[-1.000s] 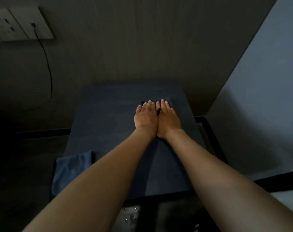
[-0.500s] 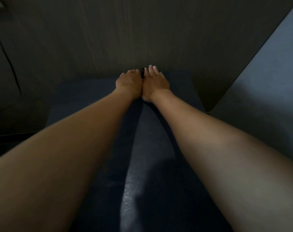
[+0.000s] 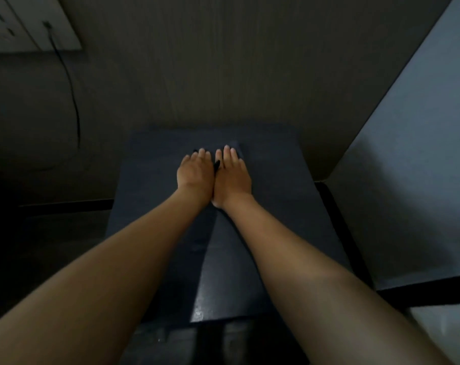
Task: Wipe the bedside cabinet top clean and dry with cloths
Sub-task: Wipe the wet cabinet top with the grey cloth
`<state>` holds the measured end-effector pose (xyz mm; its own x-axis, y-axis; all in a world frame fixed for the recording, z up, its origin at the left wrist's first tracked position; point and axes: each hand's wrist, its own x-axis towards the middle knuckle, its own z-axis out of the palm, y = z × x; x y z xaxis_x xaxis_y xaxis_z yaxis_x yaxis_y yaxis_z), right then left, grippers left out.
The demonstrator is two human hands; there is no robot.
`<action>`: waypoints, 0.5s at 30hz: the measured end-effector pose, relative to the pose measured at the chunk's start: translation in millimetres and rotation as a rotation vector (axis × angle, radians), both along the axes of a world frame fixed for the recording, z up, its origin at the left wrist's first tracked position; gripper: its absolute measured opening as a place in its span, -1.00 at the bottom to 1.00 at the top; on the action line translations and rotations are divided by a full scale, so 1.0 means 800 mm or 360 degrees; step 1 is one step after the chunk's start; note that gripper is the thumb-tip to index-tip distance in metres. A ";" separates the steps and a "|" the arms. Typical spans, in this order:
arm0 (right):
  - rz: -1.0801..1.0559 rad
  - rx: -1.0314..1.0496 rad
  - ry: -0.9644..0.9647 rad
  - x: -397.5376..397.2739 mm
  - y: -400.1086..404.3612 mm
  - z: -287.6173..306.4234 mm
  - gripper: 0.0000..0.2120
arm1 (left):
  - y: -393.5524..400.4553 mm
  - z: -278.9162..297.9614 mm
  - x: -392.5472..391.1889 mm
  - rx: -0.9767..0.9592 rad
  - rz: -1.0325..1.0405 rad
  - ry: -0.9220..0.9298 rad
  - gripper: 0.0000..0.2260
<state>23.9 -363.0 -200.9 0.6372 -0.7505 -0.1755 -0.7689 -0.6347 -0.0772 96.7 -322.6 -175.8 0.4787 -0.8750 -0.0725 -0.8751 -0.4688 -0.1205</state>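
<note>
Both hands lie flat, palms down and fingers stretched out, side by side in the middle of the frame on the dark bedside cabinet top. The left hand and the right hand touch along their inner edges, and neither one is curled around anything. Under them lies a dark cloth; only its far right corner and a thin strip between the two hands show, the rest being hidden by the palms. The hands press on the far half of the top, near the brown wall panel that fills the upper centre of the frame. The near part of the cabinet top, low in the centre, shows a faint wet-looking sheen. In the upper left a pale socket plate sits on the wall, with a black cable hanging down from it. A grey-blue surface fills the right side.
</note>
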 end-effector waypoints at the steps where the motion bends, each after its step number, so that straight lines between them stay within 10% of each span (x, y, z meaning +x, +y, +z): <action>1: 0.0004 -0.0012 -0.0005 -0.010 0.020 -0.002 0.12 | 0.020 0.000 -0.010 0.0015 -0.0008 -0.0022 -0.55; 15: 0.0033 0.0045 -0.0101 -0.163 0.251 0.004 -0.07 | 0.245 0.004 -0.160 0.0176 -0.0077 0.0088 -0.48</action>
